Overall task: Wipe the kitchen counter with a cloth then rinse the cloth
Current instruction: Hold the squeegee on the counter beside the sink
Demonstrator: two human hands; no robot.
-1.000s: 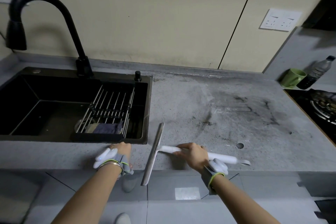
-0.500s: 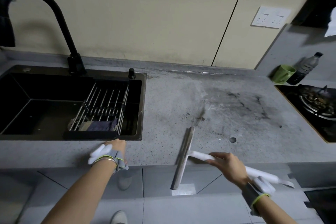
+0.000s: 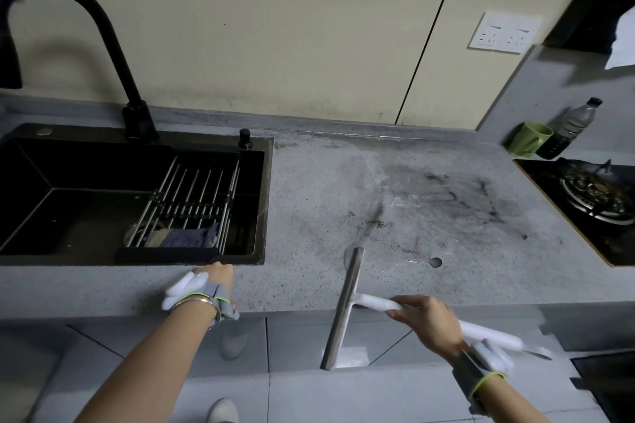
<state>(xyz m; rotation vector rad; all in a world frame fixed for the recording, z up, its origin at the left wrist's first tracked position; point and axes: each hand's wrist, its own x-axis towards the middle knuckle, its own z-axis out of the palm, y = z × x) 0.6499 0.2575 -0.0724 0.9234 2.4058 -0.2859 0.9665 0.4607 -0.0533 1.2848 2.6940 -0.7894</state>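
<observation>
My right hand (image 3: 429, 321) grips the white handle of a squeegee (image 3: 345, 306), whose long metal blade hangs half over the front edge of the grey speckled counter (image 3: 343, 189). Dark smears and crumbs mark the counter's middle. My left hand (image 3: 216, 280) rests on the counter's front edge by the sink; its fingers are hidden over the sink rim. A bluish-grey cloth (image 3: 189, 238) lies in the black sink (image 3: 41, 196) under a metal drying rack (image 3: 192, 203).
A black curved faucet (image 3: 103, 31) rises behind the sink. At the right stand a green mug (image 3: 529, 144) and a plastic bottle (image 3: 570, 127), beside a gas hob (image 3: 598, 203). A wall socket (image 3: 503, 33) sits above. Grey floor tiles lie below.
My right hand has pulled the squeegee rightward along the counter's front, from beside the sink to the counter's middle. The left hand has stayed at the edge.
</observation>
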